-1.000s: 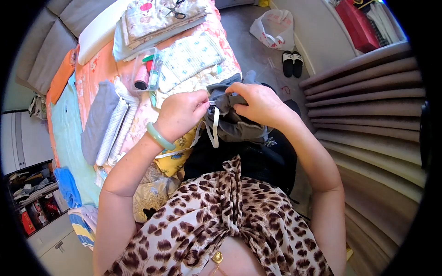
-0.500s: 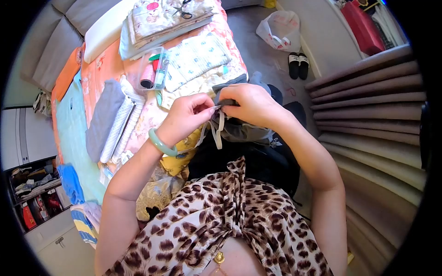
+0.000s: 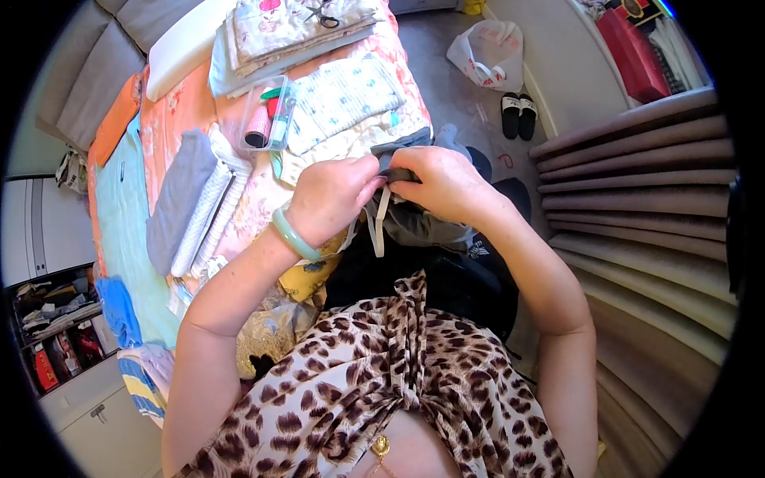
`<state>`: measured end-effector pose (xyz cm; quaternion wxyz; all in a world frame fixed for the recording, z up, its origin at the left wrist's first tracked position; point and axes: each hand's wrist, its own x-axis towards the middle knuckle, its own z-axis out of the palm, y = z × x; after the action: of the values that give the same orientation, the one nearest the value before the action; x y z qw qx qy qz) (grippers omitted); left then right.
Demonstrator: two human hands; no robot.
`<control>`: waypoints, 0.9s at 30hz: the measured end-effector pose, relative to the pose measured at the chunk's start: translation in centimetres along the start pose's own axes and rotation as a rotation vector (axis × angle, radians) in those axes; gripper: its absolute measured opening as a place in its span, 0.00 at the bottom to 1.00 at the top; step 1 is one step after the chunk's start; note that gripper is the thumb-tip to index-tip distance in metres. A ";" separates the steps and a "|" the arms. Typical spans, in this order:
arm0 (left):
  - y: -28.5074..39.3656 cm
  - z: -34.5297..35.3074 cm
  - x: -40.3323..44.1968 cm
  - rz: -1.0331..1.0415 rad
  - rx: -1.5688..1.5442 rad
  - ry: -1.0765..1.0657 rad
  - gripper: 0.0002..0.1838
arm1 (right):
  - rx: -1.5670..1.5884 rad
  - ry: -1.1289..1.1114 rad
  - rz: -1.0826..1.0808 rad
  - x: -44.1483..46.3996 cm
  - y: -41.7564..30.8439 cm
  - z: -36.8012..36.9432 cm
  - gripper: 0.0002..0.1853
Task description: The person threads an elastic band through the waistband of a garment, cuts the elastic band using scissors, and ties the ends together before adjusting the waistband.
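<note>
Grey cloth (image 3: pixel 426 229) is over the lap, upper part raised in both hands. Left hand (image 3: pixel 331 197): grip pressed together at the cloth's edge, exact hold partly hidden. Right hand (image 3: pixel 446 182): grip pinching a dark fold of it, just beside. White strap (image 3: pixel 382 225) hangs down in front of the cloth. Clear box (image 3: pixel 279 137) is up-left of the cloth, on the bed (image 3: pixel 171 111); black slides (image 3: pixel 519 121) up-right, on the floor (image 3: pixel 478 111).

The gray cloth garment (image 3: pixel 426 227) is showing a matt, wrinkled surface, the jade-green bangle (image 3: pixel 293 233) is gleaming smooth and glossy, the clear plastic box (image 3: pixel 279 132) near the bed's (image 3: pixel 174 103) edge is shining, and the scissors' (image 3: pixel 325 17) blades are looking metallic
</note>
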<state>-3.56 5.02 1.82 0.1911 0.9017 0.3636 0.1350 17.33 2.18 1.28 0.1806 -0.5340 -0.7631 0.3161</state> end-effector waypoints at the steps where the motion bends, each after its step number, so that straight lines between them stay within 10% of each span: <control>1: -0.1 -0.3 0.1 0.016 0.031 -0.008 0.11 | -0.015 -0.014 0.008 -0.1 0.0 -0.4 0.12; 22: -2.4 -0.4 -2.4 -0.371 -0.555 -0.228 0.09 | 0.128 -0.015 0.006 -2.4 2.5 -0.9 0.11; 27: -4.2 -0.4 -0.4 -0.107 -0.280 -0.095 0.09 | -0.031 -0.091 0.074 -1.3 2.3 -1.2 0.13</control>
<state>-6.52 7.61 0.30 0.3389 0.8509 0.3794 0.1312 20.17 1.88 0.70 0.1256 -0.5496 -0.7550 0.3349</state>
